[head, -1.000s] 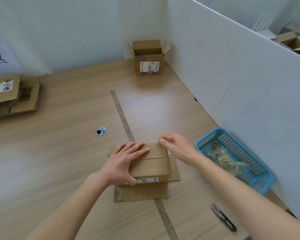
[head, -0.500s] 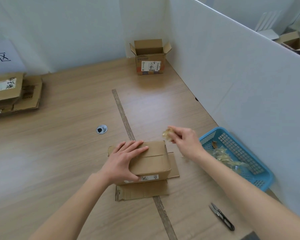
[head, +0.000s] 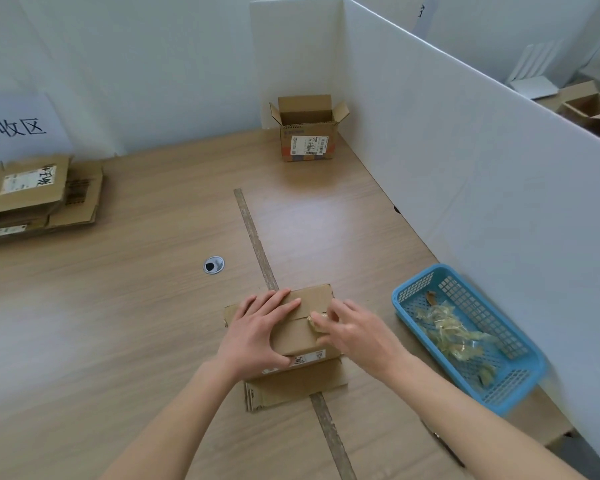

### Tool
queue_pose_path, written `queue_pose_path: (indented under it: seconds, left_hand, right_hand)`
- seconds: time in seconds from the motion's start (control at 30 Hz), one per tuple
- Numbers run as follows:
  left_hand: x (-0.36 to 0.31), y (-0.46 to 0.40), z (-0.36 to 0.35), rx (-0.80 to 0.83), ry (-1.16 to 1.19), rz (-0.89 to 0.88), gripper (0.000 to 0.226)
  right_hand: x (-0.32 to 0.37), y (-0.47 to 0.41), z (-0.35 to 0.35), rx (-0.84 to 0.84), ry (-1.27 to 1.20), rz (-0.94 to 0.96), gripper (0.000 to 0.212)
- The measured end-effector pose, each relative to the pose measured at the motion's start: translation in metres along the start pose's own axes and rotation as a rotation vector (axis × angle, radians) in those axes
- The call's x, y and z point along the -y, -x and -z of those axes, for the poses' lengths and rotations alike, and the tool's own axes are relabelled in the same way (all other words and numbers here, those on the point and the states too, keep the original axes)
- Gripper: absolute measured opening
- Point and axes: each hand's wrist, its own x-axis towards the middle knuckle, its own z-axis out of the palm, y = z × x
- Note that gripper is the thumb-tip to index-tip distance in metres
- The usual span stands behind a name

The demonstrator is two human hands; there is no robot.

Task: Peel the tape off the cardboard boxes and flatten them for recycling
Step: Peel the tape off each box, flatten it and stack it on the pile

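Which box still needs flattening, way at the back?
Follow the white divider wall to the table's far corner. There stands an open cardboard box, flaps up, with a white label on its front. Unlike the flattened boxes far left, it stands upright, untouched by the hands.

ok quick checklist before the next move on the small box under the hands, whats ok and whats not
1. Small brown cardboard box held steady: ok, the left hand presses flat on its top.
2. Crumpled yellowish tape piece gripped: ok, the right hand pinches it at the box's top seam.
3. Tape fully off the box: cannot tell, the hand hides the seam.
4. Blue plastic mesh basket ready for scraps: ok, beside the right hand, already holding peeled tape.
5. Box flattened: not ok, it stands as a box on loose flat cardboard.
6. Open cardboard box at the far edge: not ok, not yet flattened.
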Motion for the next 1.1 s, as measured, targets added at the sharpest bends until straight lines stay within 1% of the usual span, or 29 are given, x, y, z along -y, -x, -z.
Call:
queue_pose_path:
  seconds: [0.03,0.07,0.1,0.17,0.2,0.27,0.3,0.33,0.43,0.47,0.5,0.57,0.63,0.73,0.8,0.83,0.93,0.97,1.1]
  left_hand:
    - [0.000,0.001,-0.001,-0.001,-0.002,0.001,0.108]
    - [0.000,0.001,-0.001,0.000,-0.004,0.002,0.108]
    - [0.000,0.002,-0.001,0.001,-0.008,0.003,0.108]
    - [-0.001,0.002,-0.001,0.001,-0.009,0.008,0.108]
    - [-0.001,0.003,-0.002,-0.002,-0.004,0.012,0.108]
    - [-0.001,0.003,-0.002,-0.007,0.004,0.017,0.108]
    - [-0.001,0.003,-0.002,-0.008,0.005,0.018,0.108]
    - [-0.001,0.003,-0.001,-0.010,0.001,0.018,0.108]
    - [-0.001,0.004,-0.001,-0.015,-0.014,0.014,0.108]
    - [-0.002,0.004,-0.001,-0.019,-0.012,0.015,0.108]
    - [-0.002,0.004,-0.001,-0.022,-0.009,0.016,0.108]
    - [-0.003,0.004,-0.002,-0.030,-0.005,0.020,0.108]
    - [-0.002,0.005,-0.002,-0.032,-0.007,0.026,0.108]
    - [-0.002,0.005,-0.001,-0.019,-0.017,0.024,0.108]
    - [-0.002,0.005,-0.001,-0.019,-0.012,0.025,0.108]
    - [-0.003,0.005,-0.001,-0.020,-0.008,0.026,0.108]
    - [-0.002,0.005,-0.002,-0.034,-0.008,0.026,0.107]
    - [-0.003,0.006,-0.002,-0.043,-0.004,0.026,0.107]
    - [-0.002,0.006,-0.003,-0.051,-0.002,0.024,0.107]
  right_hand:
    - [0.003,0.003,0.002,0.093,-0.030,-0.033,0.051]
    - [0.005,0.004,0.002,0.143,-0.066,-0.079,0.056]
    - [0.008,0.005,0.002,0.146,-0.138,-0.144,0.053]
    - [0.011,-0.001,0.006,0.071,-0.335,-0.316,0.033]
    - [0.014,-0.007,0.008,0.034,-0.386,-0.388,0.022]
    - [0.019,-0.015,0.009,0.027,-0.374,-0.460,0.008]
    - [0.022,-0.018,0.010,0.034,-0.361,-0.480,0.006]
    - [0.024,-0.019,0.010,0.039,-0.360,-0.492,0.011]
    - [0.022,-0.018,0.016,0.040,-0.474,-0.539,0.045]
    - [0.020,-0.015,0.017,0.047,-0.490,-0.531,0.053]
    - [0.019,-0.012,0.017,0.065,-0.477,-0.505,0.054]
    - [0.021,-0.004,0.016,0.111,-0.439,-0.438,0.044]
    - [0.028,0.004,0.013,0.117,-0.410,-0.385,0.032]
    - [0.032,0.003,0.009,0.016,-0.283,-0.410,0.025]
    - [0.027,-0.001,0.012,-0.044,-0.326,-0.498,0.016]
    - [0.024,-0.002,0.014,-0.053,-0.390,-0.529,0.016]
    - [0.013,0.002,0.021,-0.059,-0.501,-0.577,0.040]
    - [0.008,0.005,0.023,-0.088,-0.506,-0.594,0.040]
    - [-0.031,0.024,0.031,-0.299,-0.504,-0.762,0.022]
